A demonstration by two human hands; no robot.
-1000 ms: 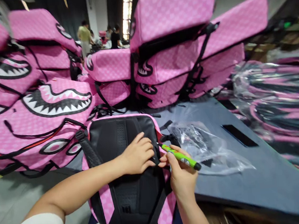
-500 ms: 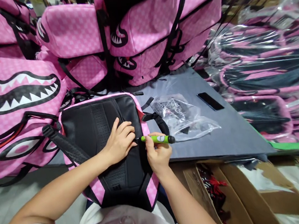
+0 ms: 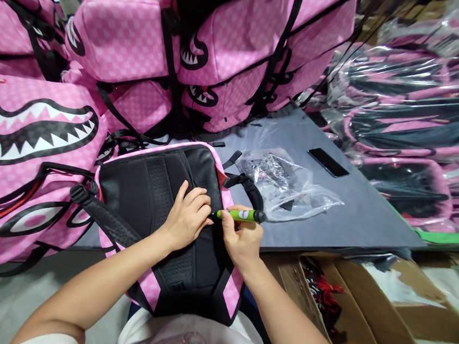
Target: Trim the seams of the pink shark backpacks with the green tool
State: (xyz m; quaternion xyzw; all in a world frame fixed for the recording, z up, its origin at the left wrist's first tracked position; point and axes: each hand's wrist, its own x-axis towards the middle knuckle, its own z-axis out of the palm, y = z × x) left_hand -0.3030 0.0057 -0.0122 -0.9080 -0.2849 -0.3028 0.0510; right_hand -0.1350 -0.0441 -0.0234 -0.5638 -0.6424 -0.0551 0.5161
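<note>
A pink and black backpack [image 3: 127,188] lies in front of me with its padded black back panel facing up. My left hand [image 3: 188,214] rests on that panel, fingers stretched out and apart, holding nothing. In my right hand [image 3: 243,241] is a green marker pen [image 3: 234,214], gripped between thumb and fingers at the backpack's right edge. Its tip points left toward my left fingertips; whether it touches the panel I cannot tell. One black shoulder strap [image 3: 103,215] lies across the left side, and another strap [image 3: 250,189] loops out on the right.
Pink backpacks with shark-mouth prints [image 3: 32,127] are piled at the left and back. A clear plastic bag [image 3: 297,192] and a black phone [image 3: 328,162] lie on the grey table [image 3: 365,212]. Plastic-wrapped backpacks [image 3: 404,120] are stacked at right, above an open cardboard box [image 3: 358,301].
The view has shifted slightly, so the backpacks and table items sit a little farther right. Both hands keep nearly the same place on the backpack, and the marker pen stays in my right hand.
</note>
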